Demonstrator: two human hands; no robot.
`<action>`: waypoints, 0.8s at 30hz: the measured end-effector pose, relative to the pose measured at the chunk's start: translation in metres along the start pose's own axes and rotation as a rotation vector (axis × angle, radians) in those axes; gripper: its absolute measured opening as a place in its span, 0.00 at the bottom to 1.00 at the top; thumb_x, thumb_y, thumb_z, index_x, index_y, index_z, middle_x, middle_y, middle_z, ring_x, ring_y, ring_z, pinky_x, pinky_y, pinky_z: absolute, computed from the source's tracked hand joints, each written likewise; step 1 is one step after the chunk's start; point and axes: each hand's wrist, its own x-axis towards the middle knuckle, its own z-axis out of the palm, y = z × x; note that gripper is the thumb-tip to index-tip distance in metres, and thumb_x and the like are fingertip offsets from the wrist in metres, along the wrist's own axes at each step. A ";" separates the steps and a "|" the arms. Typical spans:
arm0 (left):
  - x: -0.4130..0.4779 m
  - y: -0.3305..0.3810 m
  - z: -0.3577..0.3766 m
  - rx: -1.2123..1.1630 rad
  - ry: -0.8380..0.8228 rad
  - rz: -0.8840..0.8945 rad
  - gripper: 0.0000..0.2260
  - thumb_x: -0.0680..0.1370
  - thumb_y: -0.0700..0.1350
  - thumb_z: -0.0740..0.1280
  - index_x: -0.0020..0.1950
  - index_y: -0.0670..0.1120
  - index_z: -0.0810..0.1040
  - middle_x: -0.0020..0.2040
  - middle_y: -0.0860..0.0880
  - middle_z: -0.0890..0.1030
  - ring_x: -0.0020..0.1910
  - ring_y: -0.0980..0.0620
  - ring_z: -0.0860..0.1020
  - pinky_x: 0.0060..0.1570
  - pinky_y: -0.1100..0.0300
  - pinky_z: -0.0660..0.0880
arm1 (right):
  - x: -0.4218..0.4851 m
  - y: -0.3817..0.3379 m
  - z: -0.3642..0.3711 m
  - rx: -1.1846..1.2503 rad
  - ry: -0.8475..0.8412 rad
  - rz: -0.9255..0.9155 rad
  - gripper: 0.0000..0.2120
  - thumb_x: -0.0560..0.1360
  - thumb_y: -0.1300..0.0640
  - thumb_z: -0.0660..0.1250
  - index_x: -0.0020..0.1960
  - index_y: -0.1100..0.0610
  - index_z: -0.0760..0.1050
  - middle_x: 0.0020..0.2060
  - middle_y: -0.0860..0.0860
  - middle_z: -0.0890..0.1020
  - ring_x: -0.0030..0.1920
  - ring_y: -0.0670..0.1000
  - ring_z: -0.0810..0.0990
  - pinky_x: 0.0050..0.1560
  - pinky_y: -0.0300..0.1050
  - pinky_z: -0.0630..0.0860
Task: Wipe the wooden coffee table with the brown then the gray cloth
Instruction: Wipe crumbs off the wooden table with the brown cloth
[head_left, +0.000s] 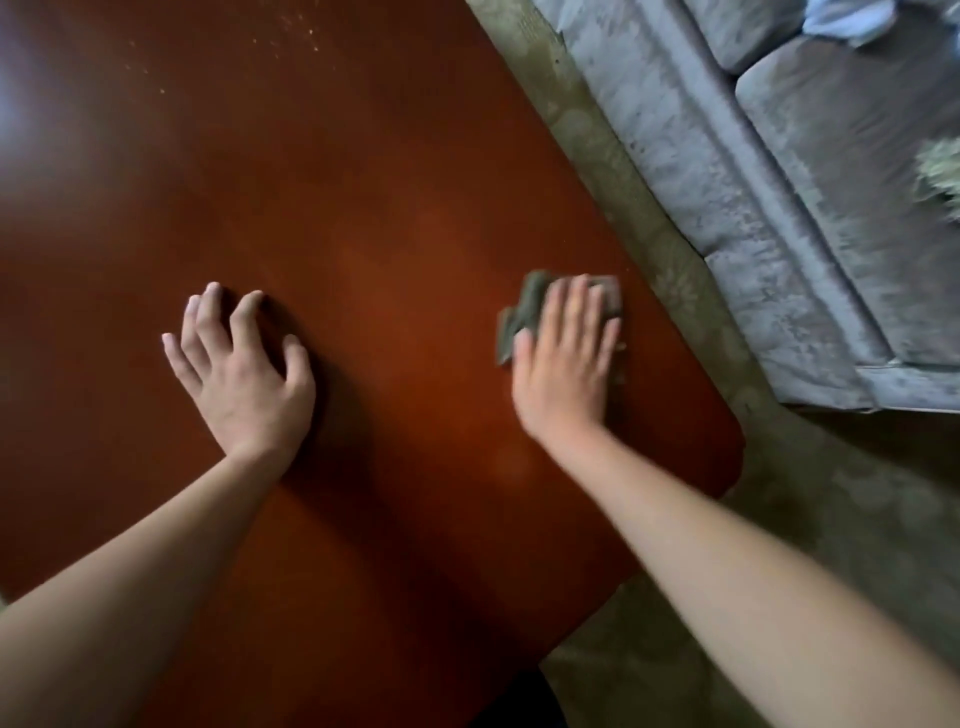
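Note:
The reddish-brown wooden coffee table (363, 208) fills most of the view. My right hand (569, 358) lies flat on a crumpled gray cloth (524, 312), pressing it onto the table close to the right edge; the hand is blurred. My left hand (244, 364) rests on the bare tabletop left of centre, fingers spread, holding nothing. A brown cloth is not in sight.
A gray velvet sofa (753, 182) runs along the right, separated from the table by a strip of olive patterned carpet (649, 218). Pale specks (291, 31) dot the table's far end. A fuzzy greenish item (940, 171) lies on the sofa seat.

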 end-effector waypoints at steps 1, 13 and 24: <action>0.005 0.007 0.003 -0.001 -0.006 0.021 0.23 0.79 0.51 0.63 0.74 0.50 0.69 0.81 0.47 0.60 0.82 0.46 0.53 0.80 0.41 0.43 | -0.023 -0.017 0.007 -0.040 -0.034 -0.192 0.34 0.85 0.43 0.48 0.85 0.60 0.49 0.84 0.61 0.47 0.84 0.62 0.45 0.81 0.68 0.47; 0.067 0.101 0.042 0.127 -0.028 0.167 0.20 0.84 0.51 0.58 0.75 0.52 0.65 0.80 0.48 0.60 0.80 0.46 0.55 0.80 0.40 0.46 | 0.022 0.058 0.003 -0.064 -0.027 -0.279 0.35 0.83 0.40 0.55 0.85 0.54 0.54 0.85 0.54 0.53 0.85 0.57 0.50 0.82 0.64 0.52; 0.069 0.100 0.041 0.208 -0.041 0.169 0.19 0.84 0.50 0.54 0.75 0.51 0.67 0.79 0.47 0.62 0.80 0.45 0.58 0.79 0.40 0.49 | 0.135 -0.052 -0.022 0.052 -0.035 -0.199 0.34 0.85 0.41 0.45 0.86 0.57 0.46 0.85 0.56 0.47 0.85 0.57 0.44 0.82 0.66 0.44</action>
